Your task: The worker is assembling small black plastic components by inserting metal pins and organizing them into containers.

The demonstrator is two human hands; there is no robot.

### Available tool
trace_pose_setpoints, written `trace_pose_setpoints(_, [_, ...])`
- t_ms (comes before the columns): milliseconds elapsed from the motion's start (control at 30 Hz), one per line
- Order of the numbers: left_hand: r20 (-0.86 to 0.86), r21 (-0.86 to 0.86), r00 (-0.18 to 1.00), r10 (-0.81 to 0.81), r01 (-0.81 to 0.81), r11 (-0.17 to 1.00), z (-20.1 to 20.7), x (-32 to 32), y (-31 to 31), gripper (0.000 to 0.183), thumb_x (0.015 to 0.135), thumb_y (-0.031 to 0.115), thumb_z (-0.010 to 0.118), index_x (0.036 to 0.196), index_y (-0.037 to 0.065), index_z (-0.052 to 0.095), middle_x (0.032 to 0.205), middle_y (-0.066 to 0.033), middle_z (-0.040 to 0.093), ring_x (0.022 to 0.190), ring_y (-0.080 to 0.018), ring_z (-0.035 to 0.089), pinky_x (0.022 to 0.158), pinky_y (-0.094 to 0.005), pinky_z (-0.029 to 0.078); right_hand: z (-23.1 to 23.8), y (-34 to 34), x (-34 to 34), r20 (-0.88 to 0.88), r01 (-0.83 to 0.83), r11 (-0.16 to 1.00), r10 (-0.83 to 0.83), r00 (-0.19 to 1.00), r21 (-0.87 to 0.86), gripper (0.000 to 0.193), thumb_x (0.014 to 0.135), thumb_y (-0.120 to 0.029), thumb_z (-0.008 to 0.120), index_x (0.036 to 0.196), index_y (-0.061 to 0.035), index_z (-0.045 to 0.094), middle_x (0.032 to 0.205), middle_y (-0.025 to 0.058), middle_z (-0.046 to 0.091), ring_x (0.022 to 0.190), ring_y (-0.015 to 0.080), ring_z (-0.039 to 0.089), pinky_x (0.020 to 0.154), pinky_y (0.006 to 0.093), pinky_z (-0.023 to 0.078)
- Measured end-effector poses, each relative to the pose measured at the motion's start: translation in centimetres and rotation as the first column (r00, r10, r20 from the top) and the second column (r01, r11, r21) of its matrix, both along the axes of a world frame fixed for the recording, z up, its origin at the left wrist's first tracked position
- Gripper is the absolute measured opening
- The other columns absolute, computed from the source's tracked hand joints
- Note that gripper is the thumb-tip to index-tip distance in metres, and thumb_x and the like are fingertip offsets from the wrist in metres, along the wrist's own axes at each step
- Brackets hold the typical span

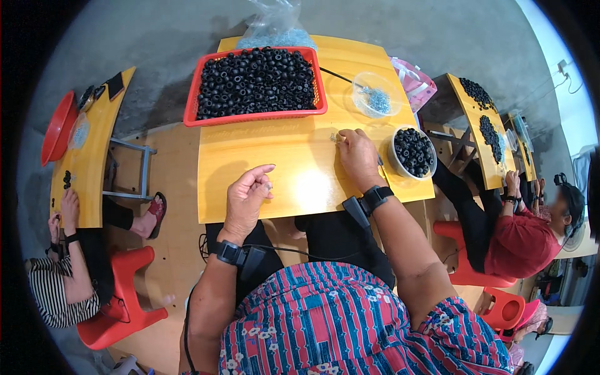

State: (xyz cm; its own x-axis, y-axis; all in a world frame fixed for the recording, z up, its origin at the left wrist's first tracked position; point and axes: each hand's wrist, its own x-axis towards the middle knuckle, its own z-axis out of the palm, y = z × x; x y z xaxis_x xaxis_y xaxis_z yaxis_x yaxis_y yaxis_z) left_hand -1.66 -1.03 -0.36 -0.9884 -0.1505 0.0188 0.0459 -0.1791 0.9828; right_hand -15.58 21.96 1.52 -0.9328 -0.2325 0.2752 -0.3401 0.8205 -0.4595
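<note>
My left hand [245, 199] hovers over the table's near edge, its index finger stretched out and the other fingers curled. Something small and pale shows at its fingertips, too small to name. Farther right, my right hand [359, 157] rests on the yellow table [262, 150] with fingers bent together. Its fingertips touch down beside a few tiny clear pieces [333, 137]; whether they grip one is hidden. Next to this hand stands a clear round tub of black ring-like parts [413, 152]. Behind it, a clear bowl [369, 81] holds small bluish clear pieces [377, 99].
A red basket [256, 119] heaped with black ring-like parts [256, 81] fills the far left of the table. Behind it lies a plastic bag of bluish pieces [275, 37]. Co-workers sit at side tables, one in stripes [65, 290], another in red [522, 247].
</note>
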Motion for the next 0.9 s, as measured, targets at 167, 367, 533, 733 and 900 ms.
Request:
trace_pose_setpoints(167, [0.012,0.005,1.000,-0.002,0.002,1.000,0.0,0.1,-0.2,0.031,0.090,-0.001,0.058,0.121,0.000,0.061,0.089,0.0016,0.055,0.075,-0.0051,0.053,0.071,-0.0206,0.053,-0.3,-0.5,-0.6,0.042,-0.006,0.992,0.001,0.999,0.127,0.013,0.087,-0.013,0.057,0.093,-0.0050,0.066,0.093,0.0167,0.063,0.084,0.0372,0.062,0.076,0.0446,0.051])
trace_pose_setpoints(367, [-0.004,-0.005,1.000,-0.019,0.019,1.000,0.0,-0.6,0.2,0.032,0.090,0.000,0.058,0.121,0.000,0.061,0.089,0.0014,0.055,0.075,-0.0052,0.054,0.070,-0.0203,0.052,0.1,1.1,-1.4,-0.154,-0.041,0.993,0.058,0.986,0.112,0.010,0.088,-0.007,0.053,0.094,-0.0027,0.061,0.091,0.0194,0.061,0.085,0.0381,0.061,0.075,0.0456,0.050])
trace_pose_setpoints(533, [0.003,-0.050,1.000,0.009,-0.009,0.999,-0.6,0.2,-0.5,0.032,0.090,0.001,0.058,0.121,-0.001,0.061,0.087,0.0011,0.055,0.073,-0.0056,0.054,0.070,-0.0206,0.052,16.0,0.8,0.7,-0.654,-0.140,0.988,0.059,0.754,-0.072,0.009,0.089,0.001,0.055,0.097,-0.0019,0.057,0.082,0.0159,0.059,0.072,0.0306,0.059,0.064,0.0379,0.048])
trace_pose_setpoints(733, [0.033,0.027,0.999,0.024,-0.025,0.999,-1.1,0.5,-0.6,0.032,0.092,0.005,0.056,0.123,-0.001,0.058,0.087,0.0013,0.055,0.075,-0.0059,0.053,0.069,-0.0212,0.050,20.9,0.3,5.4,-0.654,-0.476,0.599,-0.107,0.749,-0.643,0.007,0.091,0.003,0.052,0.094,-0.0001,0.058,0.066,0.0021,0.054,0.052,0.0108,0.050,0.050,0.0217,0.042])
trace_pose_setpoints(900, [0.035,-0.098,0.999,-0.011,0.014,0.995,-0.4,0.4,0.4,0.032,0.091,0.004,0.056,0.123,-0.001,0.059,0.087,0.0012,0.054,0.074,-0.0062,0.053,0.070,-0.0211,0.049,-2.2,4.6,5.2,-0.030,-0.049,0.986,0.055,0.998,0.158,0.009,0.087,-0.009,0.053,0.094,-0.0027,0.052,0.084,0.0236,0.056,0.081,0.0413,0.059,0.071,0.0483,0.049])
